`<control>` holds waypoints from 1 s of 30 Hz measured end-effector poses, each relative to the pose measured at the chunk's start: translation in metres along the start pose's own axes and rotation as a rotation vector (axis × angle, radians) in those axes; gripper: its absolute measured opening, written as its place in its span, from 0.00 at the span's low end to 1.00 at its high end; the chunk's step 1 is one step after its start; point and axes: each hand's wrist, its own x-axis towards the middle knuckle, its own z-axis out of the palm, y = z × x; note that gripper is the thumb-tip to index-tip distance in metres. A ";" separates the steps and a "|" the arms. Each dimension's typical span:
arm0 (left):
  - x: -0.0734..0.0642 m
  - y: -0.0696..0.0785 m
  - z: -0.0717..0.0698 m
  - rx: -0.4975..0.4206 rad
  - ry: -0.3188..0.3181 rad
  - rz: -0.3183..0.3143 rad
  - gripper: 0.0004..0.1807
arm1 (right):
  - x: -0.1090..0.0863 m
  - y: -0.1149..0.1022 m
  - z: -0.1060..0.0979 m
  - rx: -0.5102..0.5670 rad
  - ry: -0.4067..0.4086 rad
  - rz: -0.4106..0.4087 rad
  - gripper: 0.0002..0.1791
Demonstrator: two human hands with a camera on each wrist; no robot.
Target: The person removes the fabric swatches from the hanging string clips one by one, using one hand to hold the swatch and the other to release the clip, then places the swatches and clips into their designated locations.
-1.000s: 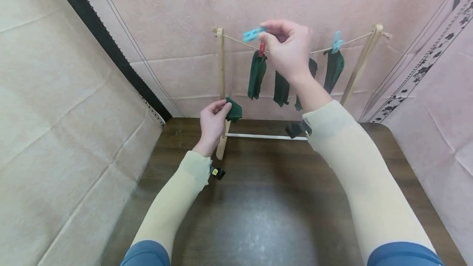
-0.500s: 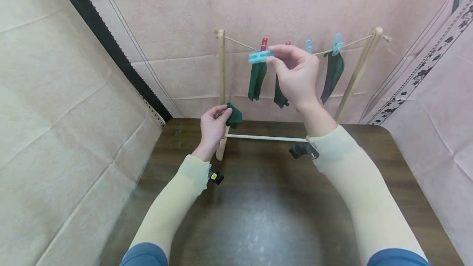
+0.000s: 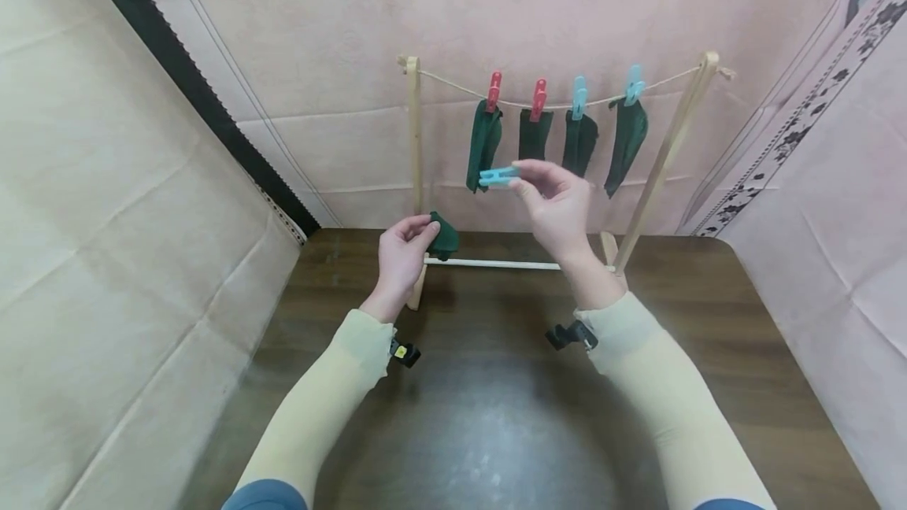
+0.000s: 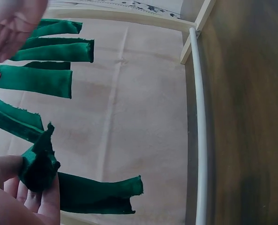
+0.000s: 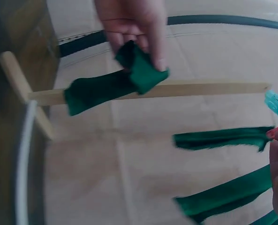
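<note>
My left hand [image 3: 400, 258] pinches a piece of dark green cloth [image 3: 445, 236] in front of the rack's left post. In the right wrist view a folded end of that cloth [image 5: 99, 91] hangs out past the fingers. To its right and somewhat higher, my right hand [image 3: 563, 207] holds a light blue clothespin [image 3: 498, 176] between thumb and fingers, pointing left. Behind and above, several green cloth strips [image 3: 484, 144] hang from a string [image 3: 453, 83]. Red clothespins [image 3: 494, 91] fasten the left ones, and blue clothespins [image 3: 634, 85] the right ones.
The string runs between a left wooden post [image 3: 414, 132] and a leaning right post [image 3: 669, 152]. A white bar [image 3: 503, 264] joins them low down. The rack stands at the back of a dark wooden table [image 3: 482, 400], with pale fabric [image 3: 319, 38] behind and at both sides.
My right hand has come down from string level with the blue clothespin, uncovering the hanging strips. My left hand has lowered slightly, still holding its cloth.
</note>
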 end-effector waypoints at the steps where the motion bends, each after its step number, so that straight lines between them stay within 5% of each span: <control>1: -0.001 -0.002 -0.001 -0.002 -0.003 -0.002 0.15 | -0.006 0.005 -0.001 -0.001 0.000 0.011 0.11; 11: -0.015 -0.020 -0.002 -0.020 -0.013 -0.065 0.15 | -0.053 0.044 -0.012 -0.037 0.000 0.146 0.11; 30: -0.024 -0.039 -0.006 0.023 -0.045 -0.131 0.14 | -0.105 0.091 -0.044 -0.199 0.027 0.366 0.13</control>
